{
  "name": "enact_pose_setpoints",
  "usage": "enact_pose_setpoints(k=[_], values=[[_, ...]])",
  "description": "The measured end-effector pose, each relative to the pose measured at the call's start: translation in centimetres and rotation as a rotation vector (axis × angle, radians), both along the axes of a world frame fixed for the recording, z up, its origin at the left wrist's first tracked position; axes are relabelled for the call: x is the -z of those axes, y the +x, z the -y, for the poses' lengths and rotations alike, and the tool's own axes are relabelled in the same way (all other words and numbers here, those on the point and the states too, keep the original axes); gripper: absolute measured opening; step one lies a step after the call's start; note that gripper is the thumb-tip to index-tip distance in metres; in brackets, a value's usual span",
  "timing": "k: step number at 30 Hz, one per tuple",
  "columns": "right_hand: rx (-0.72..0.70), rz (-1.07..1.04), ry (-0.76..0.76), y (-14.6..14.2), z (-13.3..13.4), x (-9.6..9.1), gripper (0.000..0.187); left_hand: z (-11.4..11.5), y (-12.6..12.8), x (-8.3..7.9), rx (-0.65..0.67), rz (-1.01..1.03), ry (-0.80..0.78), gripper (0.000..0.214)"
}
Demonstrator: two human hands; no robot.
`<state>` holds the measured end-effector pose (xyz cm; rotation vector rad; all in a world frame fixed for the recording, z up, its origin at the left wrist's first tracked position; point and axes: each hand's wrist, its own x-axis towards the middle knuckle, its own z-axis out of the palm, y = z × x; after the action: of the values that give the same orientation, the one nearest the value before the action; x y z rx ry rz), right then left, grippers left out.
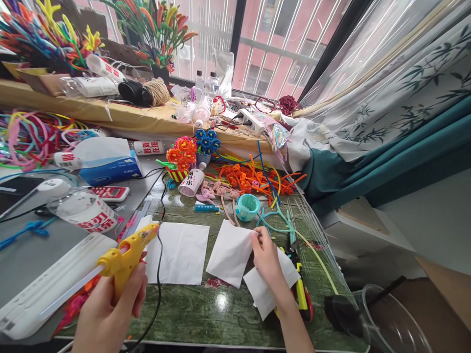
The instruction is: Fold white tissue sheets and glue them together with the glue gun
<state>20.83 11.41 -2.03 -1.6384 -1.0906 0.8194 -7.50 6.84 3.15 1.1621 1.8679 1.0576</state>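
My left hand [114, 304] is wrapped round the handle of a yellow glue gun [127, 252], with a clear glue stick [71, 289] jutting from its back end. The gun's nozzle is over a white paper sheet [182, 252] on the green table. My right hand [265, 252] pinches the upper right corner of a second white piece of paper [230, 252], which looks slightly raised. Under my right wrist lies another white paper piece [289, 269]. Beside it, partly covered, are pliers [302, 294] with yellow, black and red handles. A turquoise round cup [248, 207] stands just beyond.
Orange pipe cleaners [243, 179] pile up behind the cup. Orange flowers [182, 153] in a striped pot and a water bottle [192, 181] stand nearby. The glue gun's black cord [159, 264] crosses the table. A clear plastic container [390, 318] is at lower right.
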Motion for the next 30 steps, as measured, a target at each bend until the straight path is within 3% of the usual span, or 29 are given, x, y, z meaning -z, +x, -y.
enact_pose_setpoints(k=[3,6,13,16,19,25,30], values=[[0.033,0.012,-0.046,1.5,0.7,-0.6,0.023,-0.3,0.3,-0.1,0.000,-0.009,0.011,0.059],[-0.039,-0.087,-0.078,1.9,0.9,-1.7,0.031,-0.4,0.2,0.1,0.026,-0.024,0.006,0.056],[-0.353,-0.465,-0.090,-2.8,-1.1,-4.3,0.055,-0.2,0.0,0.4,0.033,-0.050,-0.004,0.054],[-0.377,-0.576,-0.074,-4.4,-1.9,-4.5,0.057,-0.1,0.2,0.2,0.032,-0.046,0.006,0.054],[-0.348,-0.616,-0.069,-4.0,-1.9,-3.9,0.056,0.0,0.4,-0.3,0.017,-0.046,0.025,0.054],[-0.221,-0.456,-0.113,1.1,-0.4,-1.6,0.053,0.0,0.5,-0.6,0.035,0.050,-0.024,0.054],[-0.116,-0.100,-0.168,4.5,-0.1,-0.6,0.045,-0.2,0.7,-0.2,0.058,0.025,-0.031,0.055]])
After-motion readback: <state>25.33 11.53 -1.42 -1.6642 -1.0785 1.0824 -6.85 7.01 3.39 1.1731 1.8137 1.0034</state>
